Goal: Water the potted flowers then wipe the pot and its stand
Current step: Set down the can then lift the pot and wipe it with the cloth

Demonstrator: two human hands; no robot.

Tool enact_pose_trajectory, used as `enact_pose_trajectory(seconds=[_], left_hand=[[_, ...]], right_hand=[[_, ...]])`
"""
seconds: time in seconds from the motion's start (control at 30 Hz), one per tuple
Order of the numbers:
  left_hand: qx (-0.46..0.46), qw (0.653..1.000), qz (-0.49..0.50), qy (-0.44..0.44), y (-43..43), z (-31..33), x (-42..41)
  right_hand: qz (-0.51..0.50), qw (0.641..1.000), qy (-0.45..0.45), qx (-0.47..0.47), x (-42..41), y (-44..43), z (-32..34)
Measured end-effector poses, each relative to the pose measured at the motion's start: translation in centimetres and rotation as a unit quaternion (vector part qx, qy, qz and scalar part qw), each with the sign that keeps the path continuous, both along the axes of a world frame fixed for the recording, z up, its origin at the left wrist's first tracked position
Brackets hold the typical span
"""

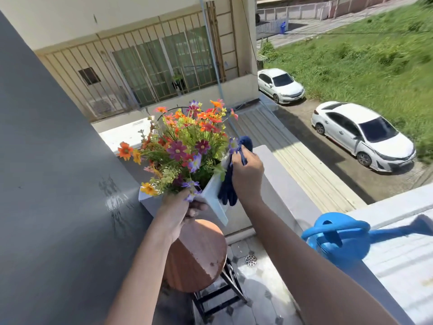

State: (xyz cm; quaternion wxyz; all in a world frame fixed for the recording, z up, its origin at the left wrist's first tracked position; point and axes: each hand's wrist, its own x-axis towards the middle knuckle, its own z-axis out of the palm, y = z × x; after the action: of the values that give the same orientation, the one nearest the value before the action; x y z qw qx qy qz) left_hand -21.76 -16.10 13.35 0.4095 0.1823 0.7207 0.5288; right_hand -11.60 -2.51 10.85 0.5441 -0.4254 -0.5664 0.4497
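Two bare forearms fill the near view. Left hand fingers curled around the near lower corner of the white pot, lifting it clear of the round wooden stool, which sits just below the knuckles. Pot tilted; the flowers lean away from the fingers towards the grey wall. Right hand pinches a dark blue cloth flat against the pot's right face, cloth hanging down past the heel of the hand. Blue watering can parked on the ledge, well apart from both hands, to the right of the right forearm.

Judgement: watering looks finished; wiping the pot is the step in hand, stool not yet wiped.

To do it well: keep the left grip firm under the corner, since the pot is off its support near an open drop. Stroke top to bottom, turn the pot face by face, avoid snagging blooms.
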Motion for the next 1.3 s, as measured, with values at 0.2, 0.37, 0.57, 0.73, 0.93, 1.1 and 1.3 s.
enact_pose_trajectory(seconds=[0.2,0.37,0.57,0.73,0.93,1.1,1.3], left_hand=[[0.015,1.0,0.02,-0.005,1.3,0.6,0.8],[0.044,0.997,0.038,-0.044,1.5,1.1,-0.8],[0.08,0.992,0.028,-0.094,0.7,1.1,-1.9],[0.076,0.993,0.056,-0.067,1.0,1.1,-1.0],[0.043,0.997,0.022,-0.055,1.1,0.6,0.3],[0.061,0.994,-0.015,-0.09,0.1,1.3,0.5],[0.071,0.99,-0.02,-0.12,0.4,1.3,0.1]], right_hand=[[-0.015,0.999,-0.037,0.026,-0.9,-1.7,0.2],[0.076,0.992,-0.026,0.1,-0.4,-7.1,-1.7],[0.072,0.992,-0.09,0.053,0.4,-6.8,-5.9],[0.044,0.997,-0.05,0.041,-0.3,-7.7,-4.9],[0.005,0.996,0.009,0.09,-1.2,-6.7,-0.3],[-0.057,0.992,-0.033,0.11,-0.9,-1.4,0.0],[-0.102,0.98,-0.087,0.145,-0.4,-0.7,-3.0]])
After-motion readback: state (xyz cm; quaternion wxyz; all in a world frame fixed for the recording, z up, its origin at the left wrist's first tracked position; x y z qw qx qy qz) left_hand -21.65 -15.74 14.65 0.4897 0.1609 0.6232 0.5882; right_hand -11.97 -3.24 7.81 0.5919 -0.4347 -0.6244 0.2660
